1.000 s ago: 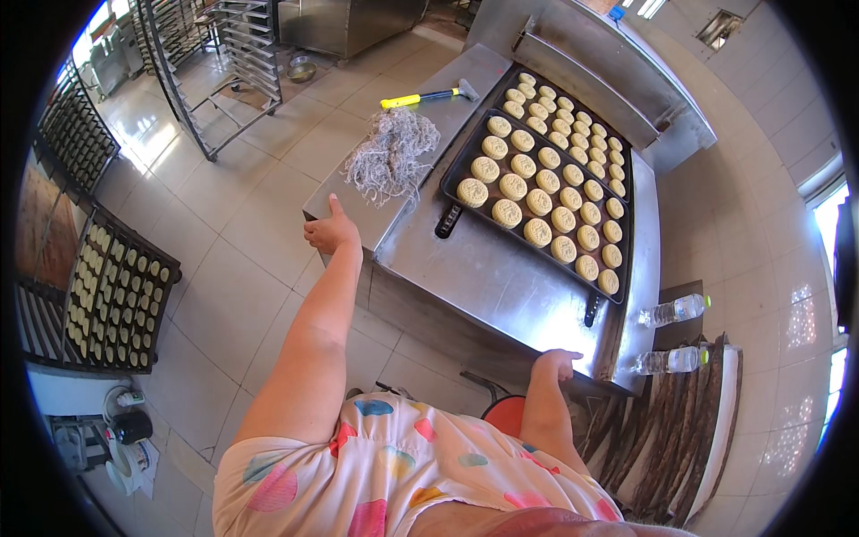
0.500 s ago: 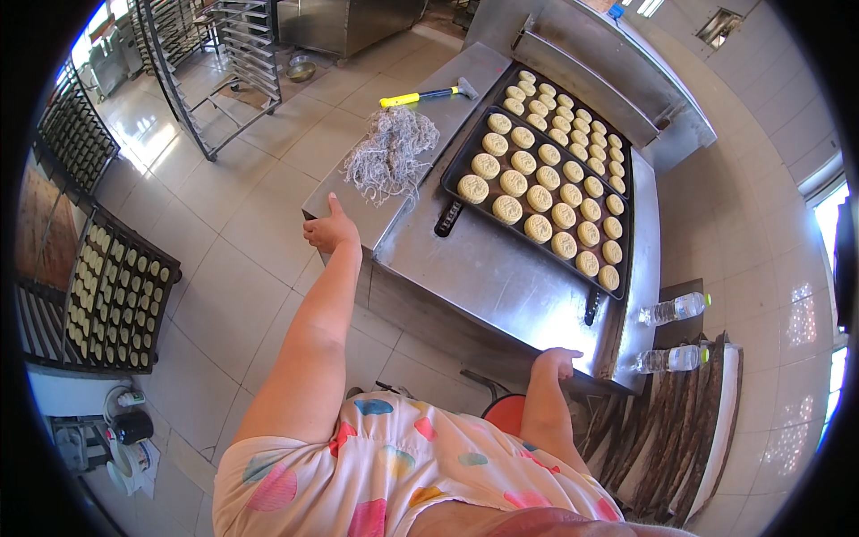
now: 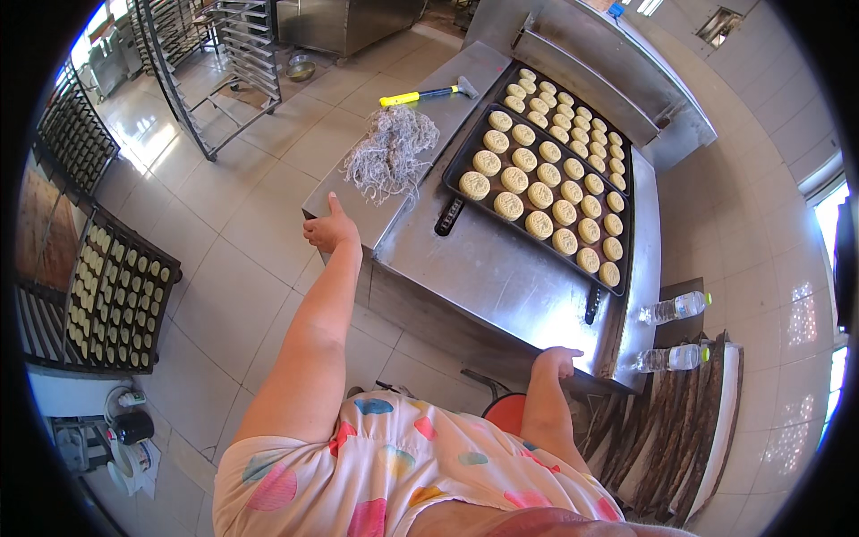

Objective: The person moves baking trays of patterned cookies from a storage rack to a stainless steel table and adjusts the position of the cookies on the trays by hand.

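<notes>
A steel conveyor table (image 3: 483,277) stands before me, with two dark baking trays (image 3: 490,194) of round, patterned pale pastries (image 3: 540,196) lying end to end on it. My left hand (image 3: 331,229) grips the table's near left corner, thumb up on top and fingers curled at the edge. At the near right edge my right hand (image 3: 557,360) holds on too; its fingers are partly hidden. Beyond my left hand lies a tangled grey-white heap of thread-like rags (image 3: 392,154). A yellow-handled scraper (image 3: 428,93) rests past it. The nearer tray is clear of both hands.
Two clear plastic bottles (image 3: 673,309) are at the right edge, above dark, bark-like upright slabs (image 3: 667,438). A metal rack (image 3: 192,89) stands far left. Another rack with a pastry tray (image 3: 121,300) is at left. Behind the trays rises a steel hood (image 3: 591,72). A red pan-like thing (image 3: 506,412) sits below the table.
Both trays of pastries have slid very slightly along the table, away from me toward the hood. My hands have stayed where they were.
</notes>
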{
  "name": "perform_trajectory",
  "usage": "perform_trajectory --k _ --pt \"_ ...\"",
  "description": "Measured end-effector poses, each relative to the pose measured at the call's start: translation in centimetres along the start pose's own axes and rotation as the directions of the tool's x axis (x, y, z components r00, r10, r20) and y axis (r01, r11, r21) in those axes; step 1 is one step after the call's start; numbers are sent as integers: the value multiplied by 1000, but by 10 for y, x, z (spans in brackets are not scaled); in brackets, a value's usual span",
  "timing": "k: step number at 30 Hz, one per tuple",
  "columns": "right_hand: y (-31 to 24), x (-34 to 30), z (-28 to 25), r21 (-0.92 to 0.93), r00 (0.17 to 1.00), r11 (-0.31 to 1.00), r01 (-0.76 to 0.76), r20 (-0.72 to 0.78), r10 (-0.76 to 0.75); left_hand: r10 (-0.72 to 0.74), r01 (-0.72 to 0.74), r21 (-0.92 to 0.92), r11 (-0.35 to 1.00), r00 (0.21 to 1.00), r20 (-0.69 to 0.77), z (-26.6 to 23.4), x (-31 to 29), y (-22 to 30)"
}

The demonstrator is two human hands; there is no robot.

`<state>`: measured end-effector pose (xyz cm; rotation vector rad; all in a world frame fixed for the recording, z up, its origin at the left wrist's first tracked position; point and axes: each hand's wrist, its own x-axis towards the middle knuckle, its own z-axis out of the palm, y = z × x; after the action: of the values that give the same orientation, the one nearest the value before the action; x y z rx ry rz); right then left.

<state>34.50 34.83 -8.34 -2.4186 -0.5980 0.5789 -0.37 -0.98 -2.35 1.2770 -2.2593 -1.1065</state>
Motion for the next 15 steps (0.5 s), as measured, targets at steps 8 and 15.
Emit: perform_trajectory --k 8,15 --pt "3 8 10 0 999 1000 9 -52 -9 -1 1 8 1000 1000 -3 2 0 2" --pt "-2 -10 -9 12 999 999 37 30 -38 1 -1 19 1000 1000 -1 5 2 1"
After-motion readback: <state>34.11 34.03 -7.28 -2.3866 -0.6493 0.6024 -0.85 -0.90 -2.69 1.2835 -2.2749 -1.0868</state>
